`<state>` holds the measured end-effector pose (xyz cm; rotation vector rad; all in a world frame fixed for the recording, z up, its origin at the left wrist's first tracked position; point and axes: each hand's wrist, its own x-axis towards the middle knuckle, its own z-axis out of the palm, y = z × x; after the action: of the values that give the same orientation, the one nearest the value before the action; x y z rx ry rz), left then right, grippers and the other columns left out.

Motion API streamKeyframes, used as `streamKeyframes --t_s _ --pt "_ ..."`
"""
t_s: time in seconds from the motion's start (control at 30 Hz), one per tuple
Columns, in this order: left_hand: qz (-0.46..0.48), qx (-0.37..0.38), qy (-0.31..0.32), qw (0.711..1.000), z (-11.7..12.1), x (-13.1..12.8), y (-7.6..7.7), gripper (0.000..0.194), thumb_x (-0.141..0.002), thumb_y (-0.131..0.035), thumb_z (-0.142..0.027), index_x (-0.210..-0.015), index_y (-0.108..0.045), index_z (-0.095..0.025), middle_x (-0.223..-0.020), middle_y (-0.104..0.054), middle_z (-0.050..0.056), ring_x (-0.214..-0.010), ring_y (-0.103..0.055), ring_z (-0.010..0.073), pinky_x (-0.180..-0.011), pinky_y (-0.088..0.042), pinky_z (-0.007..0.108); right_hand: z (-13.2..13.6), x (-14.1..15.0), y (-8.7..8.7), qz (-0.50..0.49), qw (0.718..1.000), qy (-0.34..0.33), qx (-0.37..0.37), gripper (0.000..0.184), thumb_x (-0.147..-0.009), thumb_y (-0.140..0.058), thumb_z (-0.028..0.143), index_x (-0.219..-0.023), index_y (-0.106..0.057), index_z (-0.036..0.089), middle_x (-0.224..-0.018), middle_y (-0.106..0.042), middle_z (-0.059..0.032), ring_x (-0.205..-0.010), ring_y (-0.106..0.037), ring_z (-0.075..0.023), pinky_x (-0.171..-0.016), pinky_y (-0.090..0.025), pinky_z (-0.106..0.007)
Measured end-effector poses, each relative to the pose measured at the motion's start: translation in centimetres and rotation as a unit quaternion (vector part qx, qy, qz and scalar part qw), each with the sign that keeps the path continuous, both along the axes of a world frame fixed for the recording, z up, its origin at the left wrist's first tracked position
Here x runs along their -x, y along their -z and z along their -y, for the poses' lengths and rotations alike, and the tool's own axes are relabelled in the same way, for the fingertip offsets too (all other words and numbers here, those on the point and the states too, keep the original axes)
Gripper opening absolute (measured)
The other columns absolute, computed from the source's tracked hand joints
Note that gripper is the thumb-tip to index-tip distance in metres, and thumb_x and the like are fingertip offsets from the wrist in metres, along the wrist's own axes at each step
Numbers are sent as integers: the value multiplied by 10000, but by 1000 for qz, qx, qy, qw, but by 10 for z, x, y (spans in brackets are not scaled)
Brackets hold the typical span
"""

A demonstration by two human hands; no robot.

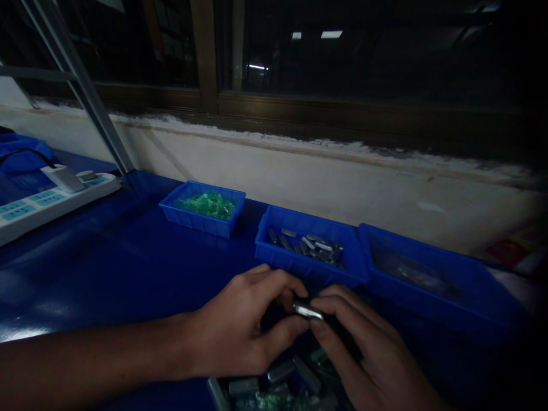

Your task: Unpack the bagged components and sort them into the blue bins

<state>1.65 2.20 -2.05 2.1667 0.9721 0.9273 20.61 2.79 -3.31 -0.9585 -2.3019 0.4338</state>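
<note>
Between my two hands is a small shiny metal piece (307, 310), narrow and with rounded ends. My left hand (252, 319) pinches its left end between thumb and fingers. The fingertips of my right hand (363, 342) close on its right end. Below the hands lie several larger grey metal blocks (282, 371), mixed with clear and green plastic; my right hand hides part of them. Just beyond the hands stands a blue bin (263, 242) with several small metal pieces (317, 246) in it.
At the back left, a blue bin (194, 222) holds green plastic film (209, 204). Another blue bin (475, 305) at right contains clear material. A white power strip (55, 200) with a plug lies at far left, near a metal frame (92, 103). A wall (214, 154) borders the table.
</note>
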Motion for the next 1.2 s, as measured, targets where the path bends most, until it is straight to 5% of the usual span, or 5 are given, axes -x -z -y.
streamKeyframes --t_s 0.17,0.43,0.9,1.2 --pt "1 -26 15 1000 1 0 1 146 -798 -493 -117 -938 -523 -144 -852 -591 35 -790 -531 129 -722 -434 261 2 1 -3 -2 1000 8 15 166 -858 -398 192 -732 -503 219 -705 -554 -1 -673 -561 -126 -605 -477 -234" --pt "-14 -20 7 1000 1 0 1 125 -864 -454 -223 -894 -540 -138 -786 -589 30 -718 -522 121 -652 -422 250 3 2 -1 -43 998 32 -25 65 -791 -528 209 -853 -515 223 -765 -563 -12 -699 -569 -134 -590 -489 -230" --pt "0 -27 19 999 0 1 -1 110 -821 -497 -166 -926 -528 -149 -847 -591 33 -796 -531 136 -732 -426 278 0 -1 -3 -30 999 -12 -3 189 -863 -384 148 -778 -541 211 -715 -551 4 -672 -554 -102 -580 -470 -206" --pt "-4 -13 -6 1000 -3 1 1 129 -857 -462 -231 -814 -539 -138 -730 -564 11 -687 -508 109 -664 -401 247 3 -1 2 -42 998 26 -42 98 -801 -516 189 -895 -519 216 -789 -575 -8 -723 -574 -124 -616 -488 -223"
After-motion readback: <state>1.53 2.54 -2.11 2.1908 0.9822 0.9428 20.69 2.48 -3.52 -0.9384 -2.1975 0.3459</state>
